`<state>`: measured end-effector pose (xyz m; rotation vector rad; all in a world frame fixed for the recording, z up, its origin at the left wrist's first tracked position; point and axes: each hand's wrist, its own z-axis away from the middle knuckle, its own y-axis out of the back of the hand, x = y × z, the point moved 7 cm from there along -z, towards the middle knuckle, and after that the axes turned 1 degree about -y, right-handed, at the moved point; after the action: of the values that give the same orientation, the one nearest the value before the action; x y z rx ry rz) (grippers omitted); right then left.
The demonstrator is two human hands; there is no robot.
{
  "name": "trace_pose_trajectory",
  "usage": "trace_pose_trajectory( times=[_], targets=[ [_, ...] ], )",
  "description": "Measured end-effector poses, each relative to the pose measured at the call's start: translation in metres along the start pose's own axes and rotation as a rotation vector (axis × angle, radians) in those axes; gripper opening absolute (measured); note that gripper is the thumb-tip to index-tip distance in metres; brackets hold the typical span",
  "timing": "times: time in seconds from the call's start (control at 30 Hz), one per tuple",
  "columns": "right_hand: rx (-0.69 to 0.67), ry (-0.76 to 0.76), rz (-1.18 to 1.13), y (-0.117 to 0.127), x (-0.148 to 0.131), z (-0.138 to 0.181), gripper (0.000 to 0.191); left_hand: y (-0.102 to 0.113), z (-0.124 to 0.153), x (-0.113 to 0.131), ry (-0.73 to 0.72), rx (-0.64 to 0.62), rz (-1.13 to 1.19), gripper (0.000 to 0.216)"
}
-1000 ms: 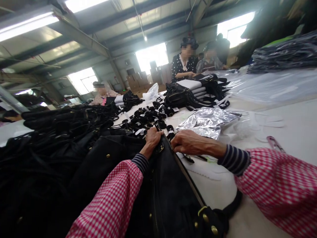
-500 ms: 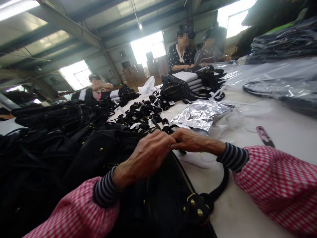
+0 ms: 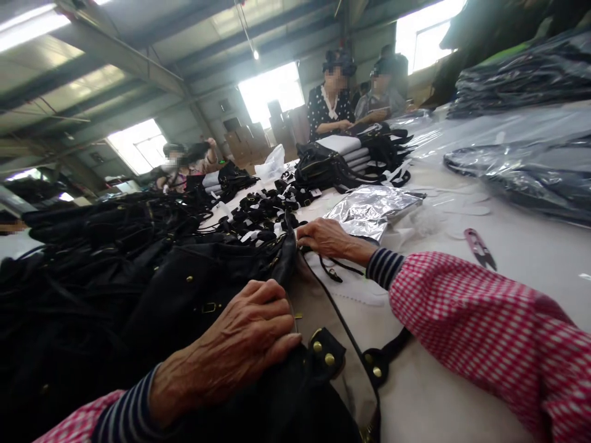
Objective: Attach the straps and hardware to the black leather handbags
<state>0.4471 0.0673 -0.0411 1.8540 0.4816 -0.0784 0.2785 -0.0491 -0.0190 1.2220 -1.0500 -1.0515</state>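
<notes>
A black handbag [image 3: 323,384] with gold rivets lies before me, its zipped mouth parted so the beige lining [image 3: 318,301] shows. My left hand [image 3: 235,344] is closed over the near edge of the opening, thumb along the rim. At the far end of the mouth, my right hand [image 3: 325,239] pinches the bag's corner; its fingertips are partly hidden. One black handle [image 3: 392,351] rests on the table to the right. Thin black straps [image 3: 335,271] lie just below my right hand.
More black bags [image 3: 138,264] are heaped at left. Small black straps with white wrapping [image 3: 263,212] cover the middle. Beyond are silver film [image 3: 364,206], stacked bags [image 3: 346,160] and pink thread snips [image 3: 480,249]. Plastic-wrapped goods [image 3: 530,172] lie right. Several people work across the table.
My hands were together at the far end of the bag; my left hand has drawn back toward me along the opening. The mouth has parted, baring the lining.
</notes>
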Motion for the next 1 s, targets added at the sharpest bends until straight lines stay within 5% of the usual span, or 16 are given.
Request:
trace_pose_trajectory(
  times=[0.17, 0.37, 0.53, 0.67, 0.83, 1.0],
  targets=[
    [0.078, -0.088, 0.115, -0.012, 0.002, -0.027, 0.021, -0.004, 0.000, -0.009, 0.019, -0.038, 0.004, 0.039],
    [0.212, 0.107, 0.158, 0.006, -0.043, 0.010, 0.017, -0.009, -0.008, -0.041, 0.093, -0.055, -0.055, 0.039],
    [-0.097, 0.103, -0.280, -0.039, -0.053, 0.038, 0.015, -0.018, -0.014, -0.033, -0.016, -0.072, -0.139, 0.021],
    [-0.099, 0.065, -0.257, -0.067, -0.046, 0.045, 0.012, -0.015, 0.007, -0.044, 0.070, -0.127, -0.145, 0.037],
    [-0.130, 0.064, -0.221, -0.071, -0.046, 0.049, 0.015, -0.016, 0.048, -0.056, 0.178, -0.075, -0.076, 0.035],
    [-0.305, 0.095, -0.345, -0.061, -0.055, 0.058, 0.008, -0.030, 0.052, -0.053, 0.177, 0.017, -0.049, 0.030]
  ],
)
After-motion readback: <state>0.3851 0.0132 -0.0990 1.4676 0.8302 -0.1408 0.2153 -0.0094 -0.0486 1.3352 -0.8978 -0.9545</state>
